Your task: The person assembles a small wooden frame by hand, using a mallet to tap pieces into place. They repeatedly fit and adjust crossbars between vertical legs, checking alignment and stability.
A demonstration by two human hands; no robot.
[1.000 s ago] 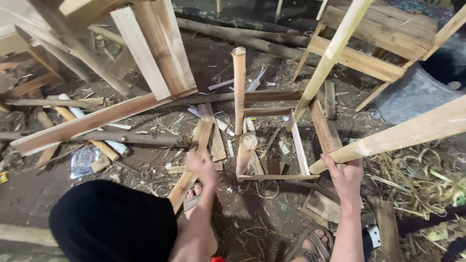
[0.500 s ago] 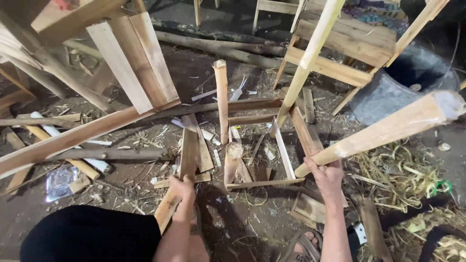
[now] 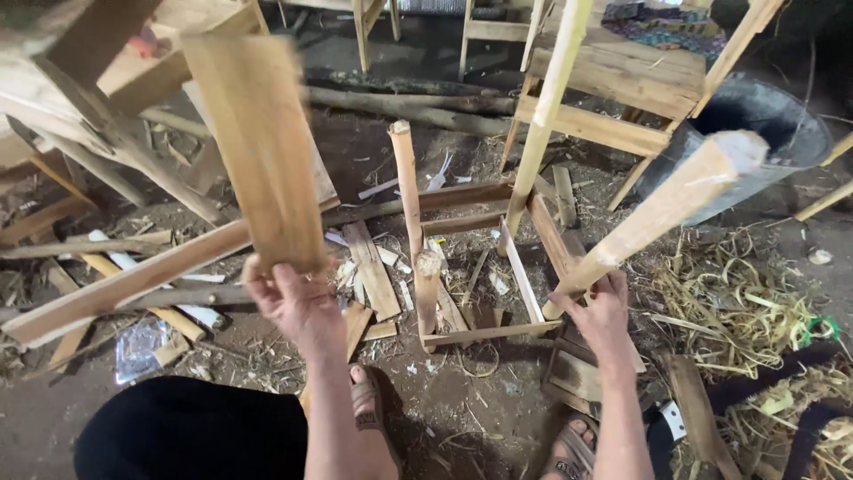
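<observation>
While half a second ago the left hand [image 3: 298, 302] was pressing low among the slats on the dirt floor [image 3: 444, 418], it is now lifting a flat wooden board [image 3: 258, 151] upright, its grip clenched around the board's lower end. The right hand [image 3: 600, 311] is still clasping the base of a round wooden leg [image 3: 657, 213] of the tilted stool frame [image 3: 498, 267], so the board is leaving the ground beside that frame.

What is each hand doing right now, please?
Left hand: closed on the lower end of a flat wooden plank, held upright.
Right hand: closed around the base of a round wooden leg of the frame.
</observation>
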